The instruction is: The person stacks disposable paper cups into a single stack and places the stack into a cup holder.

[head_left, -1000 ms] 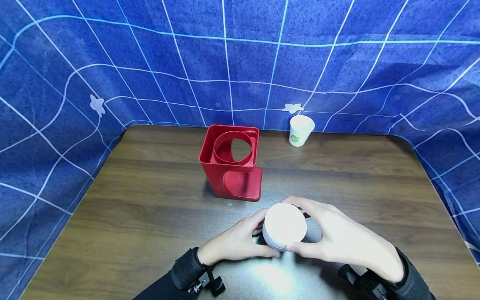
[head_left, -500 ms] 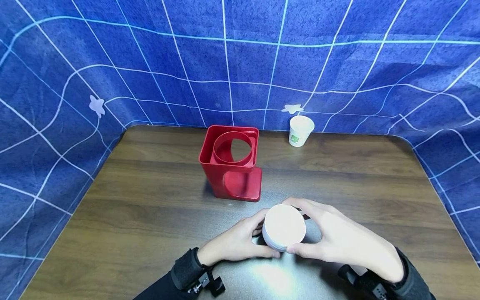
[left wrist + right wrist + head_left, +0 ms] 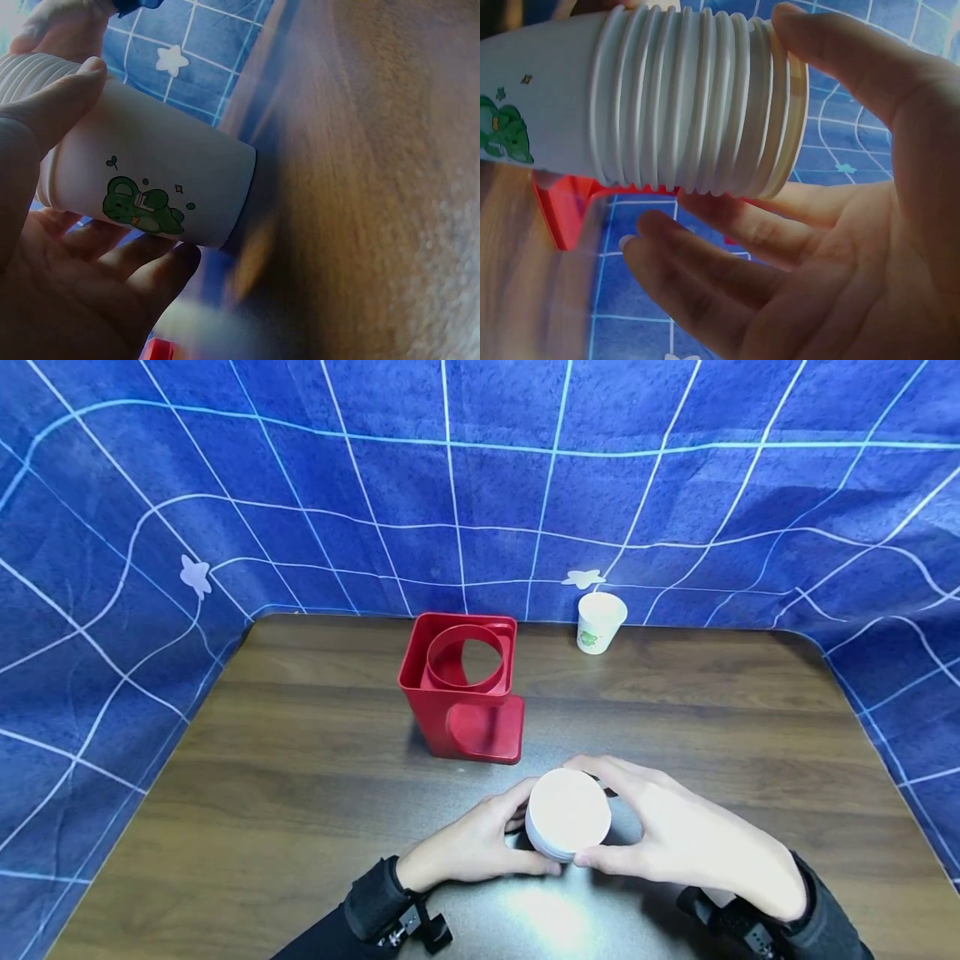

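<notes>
Both hands were clamped on the stack of paper cups [image 3: 567,812] near the front edge of the table [image 3: 300,793]: left hand [image 3: 468,846] curled round the lower part, right hand [image 3: 693,839] wrapped round the rim end. Nothing moved over the last second, same grip and same spot, only the head camera drifted a touch, so the stack was held and not yet travelling. Red holder [image 3: 463,685] sat just behind it, untouched, and a single paper cup [image 3: 597,622] stood at the far edge by the blue cloth [image 3: 675,510]. Head view only gave the top disc of the stack. Right wrist view showed it was many nested rims [image 3: 697,105] with the thumb over them; left wrist view showed the outer cup's green print [image 3: 139,204], thumb on top and fingers beneath
</notes>
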Demonstrator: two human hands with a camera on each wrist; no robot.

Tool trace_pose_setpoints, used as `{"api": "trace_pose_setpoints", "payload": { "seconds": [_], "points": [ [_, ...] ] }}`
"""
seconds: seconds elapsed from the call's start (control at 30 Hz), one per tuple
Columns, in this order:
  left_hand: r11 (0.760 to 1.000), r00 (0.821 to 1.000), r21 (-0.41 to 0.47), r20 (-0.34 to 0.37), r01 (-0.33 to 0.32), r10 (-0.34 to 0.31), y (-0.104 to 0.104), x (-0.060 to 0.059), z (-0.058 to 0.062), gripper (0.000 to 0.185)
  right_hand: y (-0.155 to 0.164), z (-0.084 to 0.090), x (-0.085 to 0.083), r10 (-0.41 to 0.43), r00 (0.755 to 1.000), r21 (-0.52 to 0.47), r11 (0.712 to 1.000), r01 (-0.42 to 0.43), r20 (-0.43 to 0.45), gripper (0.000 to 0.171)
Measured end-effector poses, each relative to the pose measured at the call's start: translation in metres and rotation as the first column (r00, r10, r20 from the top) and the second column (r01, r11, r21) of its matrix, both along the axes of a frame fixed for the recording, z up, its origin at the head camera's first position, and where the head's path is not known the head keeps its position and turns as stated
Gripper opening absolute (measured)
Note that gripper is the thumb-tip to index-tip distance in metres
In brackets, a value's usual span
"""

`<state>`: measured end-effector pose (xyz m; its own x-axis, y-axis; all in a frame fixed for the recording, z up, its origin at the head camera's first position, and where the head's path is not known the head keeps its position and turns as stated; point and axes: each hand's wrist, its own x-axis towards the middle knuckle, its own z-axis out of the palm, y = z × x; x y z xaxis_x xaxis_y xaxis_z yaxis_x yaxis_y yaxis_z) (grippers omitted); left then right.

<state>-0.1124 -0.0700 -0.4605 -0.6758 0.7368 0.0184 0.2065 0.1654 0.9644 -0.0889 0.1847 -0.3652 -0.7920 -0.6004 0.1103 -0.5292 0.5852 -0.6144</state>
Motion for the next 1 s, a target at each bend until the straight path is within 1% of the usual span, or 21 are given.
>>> {"api": "trace_pose_setpoints", "payload": {
  "seconds": [0.07, 0.13, 0.2, 0.33, 0.43, 0.53, 0.67, 0.77, 0.83, 1.0],
  "points": [
    [1.0, 1.0, -0.004, 0.008, -0.004, 0.004, 0.0, 0.0, 0.0, 0.078, 0.001, 0.002, -0.002, 0.01, 0.999, 0.021, 1.0, -0.009, -0.03, 0.067],
    [1.0, 1.0, -0.01, 0.016, -0.01, 0.01, 0.0, 0.0, 0.0, 0.078, 0.004, 0.005, -0.003, 0.011, 0.999, 0.035, 0.999, -0.01, -0.042, 0.071],
    [1.0, 1.0, -0.019, 0.027, -0.014, 0.015, 0.001, 0.0, 0.001, 0.078, 0.009, 0.008, -0.007, 0.009, 0.998, 0.037, 0.999, -0.007, -0.066, 0.075],
    [1.0, 0.999, -0.019, 0.032, -0.015, 0.016, 0.0, 0.001, 0.002, 0.079, 0.02, 0.017, -0.018, -0.032, 0.992, 0.014, 0.999, 0.034, -0.126, 0.081],
    [1.0, 1.0, -0.012, 0.025, -0.009, 0.009, 0.0, 0.001, 0.001, 0.081, 0.026, 0.023, -0.029, -0.094, 0.977, -0.001, 0.995, 0.096, -0.19, 0.084],
    [1.0, 1.0, -0.002, 0.015, -0.005, 0.005, 0.001, 0.001, 0.0, 0.083, 0.03, 0.026, -0.042, -0.153, 0.956, -0.003, 0.987, 0.158, -0.25, 0.086],
    [1.0, 1.0, 0.022, 0.001, 0.009, -0.009, 0.001, 0.002, -0.001, 0.083, 0.035, 0.024, -0.063, -0.201, 0.93, 0.002, 0.977, 0.212, -0.309, 0.088],
    [0.999, 1.0, 0.032, 0.001, 0.016, -0.016, 0.001, 0.002, -0.001, 0.084, 0.038, 0.019, -0.078, -0.23, 0.92, 0.005, 0.97, 0.244, -0.317, 0.087],
    [1.0, 1.0, 0.027, 0.007, 0.012, -0.012, 0.001, 0.002, 0.0, 0.084, 0.038, 0.016, -0.088, -0.242, 0.92, 0.006, 0.967, 0.257, -0.307, 0.087],
    [1.0, 1.0, 0.006, 0.024, -0.006, 0.006, 0.001, 0.001, 0.001, 0.083, 0.039, 0.007, -0.116, -0.29, 0.924, 0.0, 0.954, 0.3, -0.25, 0.09]
  ]
}}
